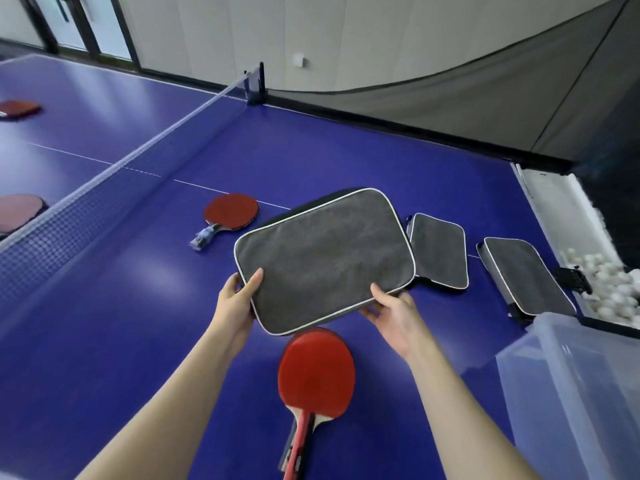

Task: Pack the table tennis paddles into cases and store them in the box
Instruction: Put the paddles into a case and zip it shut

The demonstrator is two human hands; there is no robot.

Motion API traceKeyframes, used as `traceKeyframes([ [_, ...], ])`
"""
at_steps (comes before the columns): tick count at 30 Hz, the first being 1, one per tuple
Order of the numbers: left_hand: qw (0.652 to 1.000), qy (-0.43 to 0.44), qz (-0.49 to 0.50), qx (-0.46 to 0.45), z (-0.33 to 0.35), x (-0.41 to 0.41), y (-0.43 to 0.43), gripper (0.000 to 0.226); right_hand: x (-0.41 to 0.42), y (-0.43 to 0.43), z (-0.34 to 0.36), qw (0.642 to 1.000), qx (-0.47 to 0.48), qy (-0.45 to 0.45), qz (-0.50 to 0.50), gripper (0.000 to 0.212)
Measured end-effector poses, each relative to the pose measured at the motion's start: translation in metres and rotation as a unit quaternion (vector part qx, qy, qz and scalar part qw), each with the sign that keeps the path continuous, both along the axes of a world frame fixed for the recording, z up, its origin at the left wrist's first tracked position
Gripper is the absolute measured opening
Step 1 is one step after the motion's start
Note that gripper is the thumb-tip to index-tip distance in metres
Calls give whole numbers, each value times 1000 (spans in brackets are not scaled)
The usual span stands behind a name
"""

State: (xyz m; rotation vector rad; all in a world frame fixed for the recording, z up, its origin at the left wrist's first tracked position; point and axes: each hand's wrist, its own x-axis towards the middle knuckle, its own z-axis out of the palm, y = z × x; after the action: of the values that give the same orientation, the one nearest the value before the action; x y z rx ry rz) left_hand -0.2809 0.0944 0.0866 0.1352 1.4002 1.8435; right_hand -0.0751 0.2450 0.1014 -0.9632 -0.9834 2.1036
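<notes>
Blue table [329, 150], net [104, 188] at left, pale wall [311, 29] along top, our left hand [239, 299] and right hand [394, 317] gripping grey case [325, 258]

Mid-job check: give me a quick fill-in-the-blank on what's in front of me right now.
1. The left hand and right hand both hold a grey ____.
2. To its right, ____ spare cases lie on the table.
3. The nearest paddle shows a ____ face.
Missing: case; two; red.
</notes>
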Motion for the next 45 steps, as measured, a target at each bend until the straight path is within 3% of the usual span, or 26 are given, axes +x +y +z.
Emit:
traceKeyframes([
  [7,999,-14,30,39,-1,-37,-64,29,-33,-51,-8,999,-12,-30,0,21],
  [10,999,-2,22,43,-1,-53,-85,33,-35,-57,-8,999,-8,-26,-36,8],
  [16,999,-9,24,41,-5,-66,-112,29,-31,-60,4,995,78,-65,2,21],
  [26,997,-30,55,38,-10,-72,-136,21,-39,-54,25,978,174,-105,50,6],
  [33,997,-34,58,35,-8,-75,-140,21,-45,-47,38,949,240,-169,117,7],
  [39,998,-31,53,21,-6,-76,-146,22,-46,-49,46,912,321,-186,174,36],
  [45,997,-57,58,-2,-8,-74,-147,26,-54,-52,48,861,426,-245,129,13],
])
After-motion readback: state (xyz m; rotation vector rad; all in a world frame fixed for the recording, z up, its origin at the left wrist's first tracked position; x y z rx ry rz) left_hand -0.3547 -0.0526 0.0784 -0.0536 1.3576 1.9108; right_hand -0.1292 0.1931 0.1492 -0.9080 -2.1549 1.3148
